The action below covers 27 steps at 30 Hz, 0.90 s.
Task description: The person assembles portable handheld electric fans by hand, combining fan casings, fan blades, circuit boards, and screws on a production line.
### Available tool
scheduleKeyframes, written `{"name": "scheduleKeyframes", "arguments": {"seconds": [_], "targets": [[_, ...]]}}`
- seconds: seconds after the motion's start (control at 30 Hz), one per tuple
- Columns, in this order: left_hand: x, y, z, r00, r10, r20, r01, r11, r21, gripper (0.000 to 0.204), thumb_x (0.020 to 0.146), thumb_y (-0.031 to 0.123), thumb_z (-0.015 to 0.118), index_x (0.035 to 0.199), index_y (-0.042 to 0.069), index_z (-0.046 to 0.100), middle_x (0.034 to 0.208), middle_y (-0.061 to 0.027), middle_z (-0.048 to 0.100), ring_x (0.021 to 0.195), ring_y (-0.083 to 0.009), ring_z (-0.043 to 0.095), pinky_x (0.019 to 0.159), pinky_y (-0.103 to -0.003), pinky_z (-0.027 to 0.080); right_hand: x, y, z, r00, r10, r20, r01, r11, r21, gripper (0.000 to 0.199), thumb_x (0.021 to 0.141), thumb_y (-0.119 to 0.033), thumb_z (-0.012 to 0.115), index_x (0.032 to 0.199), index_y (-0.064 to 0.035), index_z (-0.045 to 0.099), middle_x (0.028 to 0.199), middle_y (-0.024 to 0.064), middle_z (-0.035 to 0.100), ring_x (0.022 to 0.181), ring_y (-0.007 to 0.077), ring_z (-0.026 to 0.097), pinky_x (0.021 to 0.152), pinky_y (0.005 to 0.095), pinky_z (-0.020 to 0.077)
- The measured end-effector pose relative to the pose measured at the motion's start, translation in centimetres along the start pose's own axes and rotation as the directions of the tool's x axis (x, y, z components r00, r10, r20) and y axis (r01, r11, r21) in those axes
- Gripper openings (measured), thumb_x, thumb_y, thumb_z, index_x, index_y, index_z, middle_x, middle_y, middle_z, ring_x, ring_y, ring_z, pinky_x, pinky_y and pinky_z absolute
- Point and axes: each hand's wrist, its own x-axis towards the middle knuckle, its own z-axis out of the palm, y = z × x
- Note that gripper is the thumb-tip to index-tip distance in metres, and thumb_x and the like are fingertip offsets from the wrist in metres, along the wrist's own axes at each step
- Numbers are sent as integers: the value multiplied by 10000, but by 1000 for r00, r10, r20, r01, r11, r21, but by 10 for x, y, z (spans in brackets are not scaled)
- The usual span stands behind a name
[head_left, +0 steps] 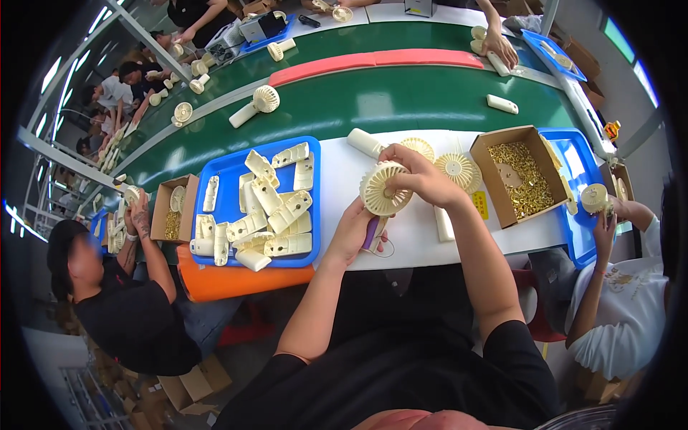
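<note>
A cream handheld fan [375, 195] is held between my two hands above the white work surface [337, 179]. My left hand [347, 233] is closed round its lower part, where a purple cylinder [371, 233] and a thin wire show. My right hand [424, 175] reaches over the round slatted head, fingers bent and pressed to its rim and centre. Just beyond lie a second fan head [459, 170], another partly covered fan head [418, 147] and a pale handle piece [365, 142]. The fan's underside is hidden.
Left of me, a blue tray [316, 197] holds several cream shell halves. A cardboard box [481, 159] of small brass parts stands right. Beyond runs a green conveyor [373, 107] carrying fans and a red strip [376, 61]. Co-workers sit close on both sides.
</note>
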Motion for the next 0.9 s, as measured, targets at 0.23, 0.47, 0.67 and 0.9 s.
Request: {"name": "scheduleKeyframes", "arguments": {"seconds": [0.23, 0.47, 0.67, 0.9], "targets": [[11, 2, 12, 999, 19, 36, -15, 994, -113, 393, 1082, 357, 425, 1221, 17, 565, 934, -116, 664, 712, -176, 658, 532, -314, 549, -7, -13, -22, 984, -151, -95, 173, 938, 301, 452, 840, -101, 583, 1278, 11, 598, 1144, 111, 661, 1098, 201, 647, 986, 350, 518], [4, 9, 27, 999, 32, -6, -32, 995, -99, 477, 1095, 427, 365, 1198, 12, 578, 943, -123, 669, 707, -181, 651, 532, -316, 543, -14, -1, -23, 888, 122, -444, 104, 886, 451, 304, 1020, -284, 609, 1144, -11, 656, 1039, 87, 700, 932, 152, 698, 850, 315, 578], [-4, 6, 33, 999, 47, -25, -49, 992, -119, 529, 1107, 426, 304, 1231, 0, 592, 954, -136, 659, 693, -203, 642, 535, -337, 539, -18, 1, -30, 924, 17, -382, 170, 877, 449, 409, 1041, -384, 596, 1171, 1, 646, 1026, 84, 698, 915, 157, 699, 799, 299, 592], [-13, 8, 47, 1000, 11, 28, -11, 1000, 18, 457, 1063, 346, 372, 1162, -19, 628, 926, -123, 657, 657, -182, 637, 521, -321, 537, -11, -4, -16, 936, -114, -334, 220, 929, 297, 354, 977, -325, 709, 1111, 0, 677, 971, 71, 706, 844, 133, 701, 743, 277, 592]]}}
